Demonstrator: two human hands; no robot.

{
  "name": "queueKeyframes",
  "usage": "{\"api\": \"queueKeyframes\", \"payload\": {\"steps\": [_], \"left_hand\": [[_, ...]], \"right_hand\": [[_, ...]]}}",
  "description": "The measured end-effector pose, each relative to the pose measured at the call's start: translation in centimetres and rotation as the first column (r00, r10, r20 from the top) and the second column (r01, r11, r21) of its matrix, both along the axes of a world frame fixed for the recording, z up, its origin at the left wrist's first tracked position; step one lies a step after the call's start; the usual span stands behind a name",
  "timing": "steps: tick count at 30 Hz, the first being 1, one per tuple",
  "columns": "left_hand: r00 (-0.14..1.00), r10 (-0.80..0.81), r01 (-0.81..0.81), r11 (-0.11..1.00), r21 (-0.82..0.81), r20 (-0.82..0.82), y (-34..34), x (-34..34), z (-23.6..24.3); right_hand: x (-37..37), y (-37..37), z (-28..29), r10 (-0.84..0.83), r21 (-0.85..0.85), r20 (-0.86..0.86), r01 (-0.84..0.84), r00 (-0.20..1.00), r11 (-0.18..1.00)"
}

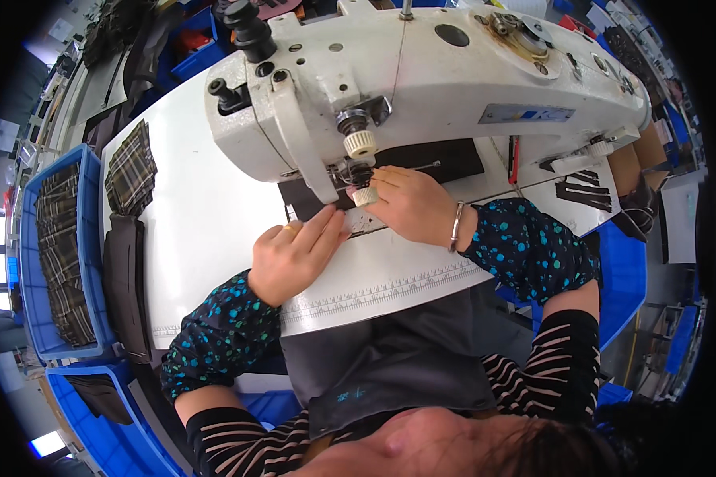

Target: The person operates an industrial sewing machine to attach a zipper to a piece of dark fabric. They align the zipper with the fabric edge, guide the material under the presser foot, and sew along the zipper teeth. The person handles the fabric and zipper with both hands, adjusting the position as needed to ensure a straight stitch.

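Observation:
A white industrial sewing machine (429, 79) stands over dark fabric (457, 159) with a small metal piece on it. My left hand (294, 258) lies left of and below the needle area, fingers stretched forward onto the fabric's near edge. My right hand (410, 207) is bent at the right of the presser area, fingertips on the dark fabric beside the knurled white knob (363, 195). Its thumb and the fabric under the needle are partly hidden. A red-handled tool (514, 159) lies to the right, near several dark strips (582, 191).
A white worktable (191, 254) has a printed ruler along its front edge. Plaid pieces (131, 167) and dark folded pieces (125, 278) lie at its left. Blue crates (99, 246) with plaid and dark pieces stand beyond the left edge. Another blue bin (624, 270) is below the right side.

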State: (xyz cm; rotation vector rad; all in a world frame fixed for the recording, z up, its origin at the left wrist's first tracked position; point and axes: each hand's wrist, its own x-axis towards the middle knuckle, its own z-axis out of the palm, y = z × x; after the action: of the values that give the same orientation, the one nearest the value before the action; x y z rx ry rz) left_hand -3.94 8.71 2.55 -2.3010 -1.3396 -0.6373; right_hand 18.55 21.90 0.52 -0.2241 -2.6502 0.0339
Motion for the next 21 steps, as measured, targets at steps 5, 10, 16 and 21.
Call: {"api": "queueKeyframes", "payload": {"steps": [5, 10, 16, 21], "left_hand": [[0.993, 0.041, -0.026, 0.991, -0.129, 0.111, -1.4, -3.3, 0.4], [0.977, 0.170, -0.112, 0.924, -0.366, 0.131, 0.4, -5.0, 0.8], [0.925, 0.359, -0.236, 0.801, -0.550, 0.124, 2.7, -8.1, -1.5], [0.921, 0.336, -0.185, 0.821, -0.539, 0.196, 2.7, -8.2, -2.1]], "right_hand": [[-0.5, -0.1, 0.7, 0.012, -0.012, -0.020, -0.013, 1.000, 1.000], [-1.2, -0.3, 0.9, -0.007, 0.072, -0.026, 0.008, 1.000, 0.997], [-1.2, 0.1, 0.9, -0.002, 0.044, -0.004, 0.003, 1.000, 0.999], [-0.6, 1.5, 0.7, 0.040, -0.076, 0.009, -0.039, 0.999, 0.996]]}}
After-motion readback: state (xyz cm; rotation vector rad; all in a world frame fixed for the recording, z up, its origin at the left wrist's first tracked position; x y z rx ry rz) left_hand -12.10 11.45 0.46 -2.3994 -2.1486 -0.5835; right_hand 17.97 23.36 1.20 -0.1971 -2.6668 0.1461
